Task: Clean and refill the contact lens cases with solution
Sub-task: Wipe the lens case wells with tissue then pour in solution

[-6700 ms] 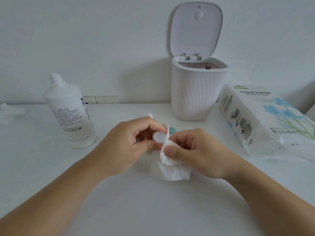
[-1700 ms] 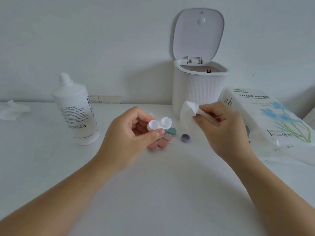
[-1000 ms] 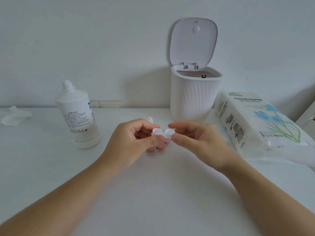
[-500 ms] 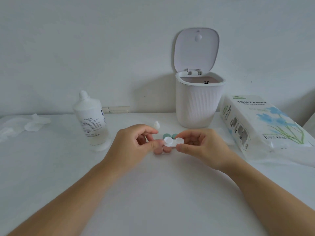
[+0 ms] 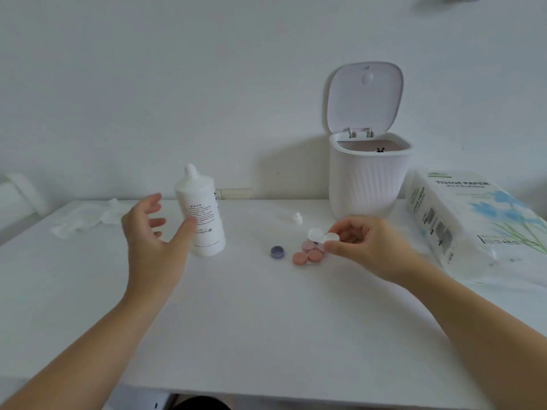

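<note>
My right hand (image 5: pixel 362 247) pinches a white two-cup contact lens case (image 5: pixel 321 235) just above the table. Below it lie pink lens cases (image 5: pixel 307 254) and a purple cap (image 5: pixel 277 251). My left hand (image 5: pixel 154 235) hovers with fingers spread just left of the upright white solution bottle (image 5: pixel 201 214), its thumb in front of the bottle's side. The bottle's small white cap (image 5: pixel 297 218) lies on the table behind the cases.
A white ribbed bin (image 5: pixel 368 179) with its lid up stands at the back. A tissue paper pack (image 5: pixel 473 220) lies at the right. Crumpled tissues (image 5: pixel 85 217) lie at the far left of the white table (image 5: pixel 266 321).
My left hand has let go of the white case and moved left to the bottle. My right hand now holds the case alone. The tissue it held earlier is gone.
</note>
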Demonstrator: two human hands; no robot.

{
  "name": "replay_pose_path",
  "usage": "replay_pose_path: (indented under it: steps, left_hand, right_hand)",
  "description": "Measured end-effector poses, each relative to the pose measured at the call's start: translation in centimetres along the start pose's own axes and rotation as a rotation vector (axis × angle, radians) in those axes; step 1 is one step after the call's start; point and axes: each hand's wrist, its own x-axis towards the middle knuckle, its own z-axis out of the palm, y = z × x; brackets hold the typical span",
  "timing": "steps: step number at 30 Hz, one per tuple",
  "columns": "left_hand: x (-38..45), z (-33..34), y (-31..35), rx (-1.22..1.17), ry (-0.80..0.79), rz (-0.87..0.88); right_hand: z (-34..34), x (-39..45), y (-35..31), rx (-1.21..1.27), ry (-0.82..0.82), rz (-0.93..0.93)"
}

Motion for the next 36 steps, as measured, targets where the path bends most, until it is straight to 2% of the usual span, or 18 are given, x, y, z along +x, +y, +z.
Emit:
replay_pose_path:
  steps: [5, 8, 12, 18, 25, 36]
  left_hand:
    - [1.2, 1.3, -0.9, -0.035, -0.242, -0.140]
    - [1.4, 1.6, -1.3, -0.037, -0.241, -0.177]
    - [1.9, 1.9, -1.0, -0.058, -0.201, -0.143]
    - [3.0, 3.7, 1.1, -0.006, -0.281, 0.065]
    - [2.7, 6.0, 2.0, 0.114, -0.399, 0.457]
    - [2.8, 5.9, 1.1, 0.240, -0.472, 0.651]
  right_hand:
    - [-0.7, 1.9, -2.3, -0.066, -0.090, -0.014]
    - [-0.9, 2.5, -2.2, -0.048, -0.056, -0.009]
    - [-0.5, 2.0, -0.8, 0.107, -0.052, 0.006]
    - [-0.3, 1.3, 0.2, 0.162, -0.015, 0.013]
    - [-0.6, -0.1, -0.7, 0.142, -0.044, -0.040]
    - [-1.3, -1.2, -1.0, 0.096, -0.013, -0.075]
